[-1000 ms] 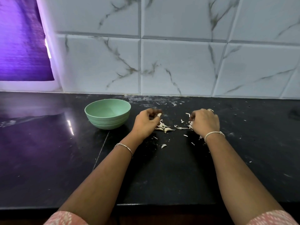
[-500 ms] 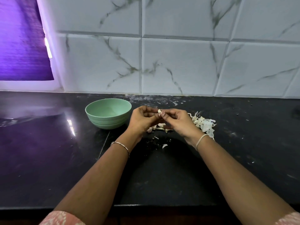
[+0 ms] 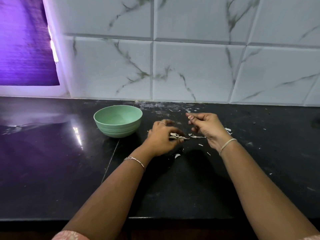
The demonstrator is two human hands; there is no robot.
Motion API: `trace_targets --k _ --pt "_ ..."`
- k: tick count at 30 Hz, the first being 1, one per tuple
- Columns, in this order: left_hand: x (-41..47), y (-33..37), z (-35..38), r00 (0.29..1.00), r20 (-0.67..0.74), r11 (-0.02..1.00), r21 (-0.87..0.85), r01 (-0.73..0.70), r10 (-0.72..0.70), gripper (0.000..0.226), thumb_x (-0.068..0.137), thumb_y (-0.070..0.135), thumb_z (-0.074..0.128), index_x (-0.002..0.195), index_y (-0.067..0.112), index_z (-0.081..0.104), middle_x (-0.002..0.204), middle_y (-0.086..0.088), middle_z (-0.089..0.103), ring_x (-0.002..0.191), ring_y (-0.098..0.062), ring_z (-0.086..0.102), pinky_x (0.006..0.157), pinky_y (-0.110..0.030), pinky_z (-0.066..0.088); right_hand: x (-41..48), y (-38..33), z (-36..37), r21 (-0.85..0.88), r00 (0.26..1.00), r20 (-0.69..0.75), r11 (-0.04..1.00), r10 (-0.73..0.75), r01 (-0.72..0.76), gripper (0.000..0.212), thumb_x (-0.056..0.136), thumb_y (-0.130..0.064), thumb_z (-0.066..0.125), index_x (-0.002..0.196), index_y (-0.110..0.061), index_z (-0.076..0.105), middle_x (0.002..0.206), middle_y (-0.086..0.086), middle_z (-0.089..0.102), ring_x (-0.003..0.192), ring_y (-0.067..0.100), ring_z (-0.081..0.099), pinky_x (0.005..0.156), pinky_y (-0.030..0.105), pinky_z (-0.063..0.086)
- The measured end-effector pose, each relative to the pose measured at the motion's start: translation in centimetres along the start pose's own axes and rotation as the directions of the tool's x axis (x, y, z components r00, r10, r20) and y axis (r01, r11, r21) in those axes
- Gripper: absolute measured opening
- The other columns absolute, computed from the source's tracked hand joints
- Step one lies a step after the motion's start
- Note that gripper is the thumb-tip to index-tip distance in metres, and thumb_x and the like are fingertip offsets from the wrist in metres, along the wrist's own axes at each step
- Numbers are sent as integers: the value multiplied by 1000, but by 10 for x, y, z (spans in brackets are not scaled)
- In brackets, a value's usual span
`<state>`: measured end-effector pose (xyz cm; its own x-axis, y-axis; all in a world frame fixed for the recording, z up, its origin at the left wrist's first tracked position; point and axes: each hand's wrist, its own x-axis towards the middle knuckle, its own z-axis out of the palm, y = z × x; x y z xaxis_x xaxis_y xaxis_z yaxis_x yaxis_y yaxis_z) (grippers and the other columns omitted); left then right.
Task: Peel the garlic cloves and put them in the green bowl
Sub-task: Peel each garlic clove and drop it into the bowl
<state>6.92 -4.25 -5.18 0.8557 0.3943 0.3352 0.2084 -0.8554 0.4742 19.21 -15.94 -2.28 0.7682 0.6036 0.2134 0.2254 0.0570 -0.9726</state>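
The green bowl (image 3: 103, 122) stands on the black counter (image 3: 173, 187), left of both hands; I see nothing inside it. A small pile of garlic cloves (image 3: 174, 135) lies just right of the bowl. My left hand (image 3: 161, 137) is down on that pile, slightly blurred, with cloves between its curled fingertips and thumb. My right hand (image 3: 207, 127) is raised a little to the right of it. Between thumb and fingertips it pinches a small garlic clove (image 3: 189, 116).
White garlic skins (image 3: 228, 130) lie behind my right wrist, and loose bits (image 3: 177, 155) are scattered on the counter in front of the hands. The tiled wall (image 3: 190, 70) rises close behind. The counter's front edge (image 3: 173, 218) runs below my forearms.
The hands met over the pile and have now parted. My right hand has drawn up and right with the clove. My left hand has dropped onto the garlic pile.
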Motion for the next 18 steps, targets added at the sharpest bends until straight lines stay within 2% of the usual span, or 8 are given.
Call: trace_targets --k 2,5,7,11,13,16,17,18 --pt "-4 2 3 992 118 997 72 24 -33 24 90 48 60 114 49 65 148 4 35 141 -19 15 110 -46 17 -1 -3 -11 -70 993 95 995 73 -66 23 93 -2 59 115 3 66 81 1 65 64 2 53 53 12 49" --pt "-4 -1 1 991 111 993 104 63 -74 28 93 48 55 120 46 62 151 2 34 141 -19 14 110 -43 15 -3 -10 -24 -198 942 273 970 195 -144 20 94 -4 58 111 0 68 78 3 63 62 6 50 54 14 51" --pt "-3 -4 -1 991 101 991 110 79 -90 29 94 49 54 122 46 61 149 3 36 141 -21 17 111 -43 16 -3 -12 -28 -265 910 336 952 241 -154 17 92 -3 60 107 0 68 75 5 65 59 7 54 54 16 51" --pt "1 -5 -2 993 -6 990 81 116 -116 29 94 47 54 122 42 62 142 5 43 137 -22 26 108 -44 21 -3 -8 -28 -418 866 368 892 337 -170 3 88 4 64 88 1 64 67 10 67 49 7 60 50 17 53" --pt "3 -5 -4 991 -38 988 84 131 -129 29 95 43 55 123 39 61 140 4 45 135 -23 28 108 -44 22 -1 -10 -26 -535 842 364 829 398 -160 11 90 2 62 80 0 62 67 11 64 46 7 59 47 16 52" --pt "3 -7 -4 987 -75 984 101 149 -142 32 94 40 57 125 34 60 138 1 47 133 -23 33 107 -45 24 4 -19 -19 -712 815 380 701 438 -45 14 91 1 61 77 1 60 69 15 61 47 10 56 48 19 48" --pt "3 -8 -4 985 -93 984 95 154 -145 32 93 39 58 125 33 60 136 1 49 132 -23 35 107 -45 25 5 -24 -17 -732 817 393 681 422 0 13 91 0 61 78 2 61 71 17 62 48 10 56 50 21 46" --pt "3 -8 -4 983 -113 984 87 157 -147 32 93 39 59 124 32 60 135 2 50 131 -22 37 106 -45 26 7 -31 -16 -710 829 406 704 385 21 13 91 0 62 78 2 61 69 16 62 48 9 56 50 21 44"
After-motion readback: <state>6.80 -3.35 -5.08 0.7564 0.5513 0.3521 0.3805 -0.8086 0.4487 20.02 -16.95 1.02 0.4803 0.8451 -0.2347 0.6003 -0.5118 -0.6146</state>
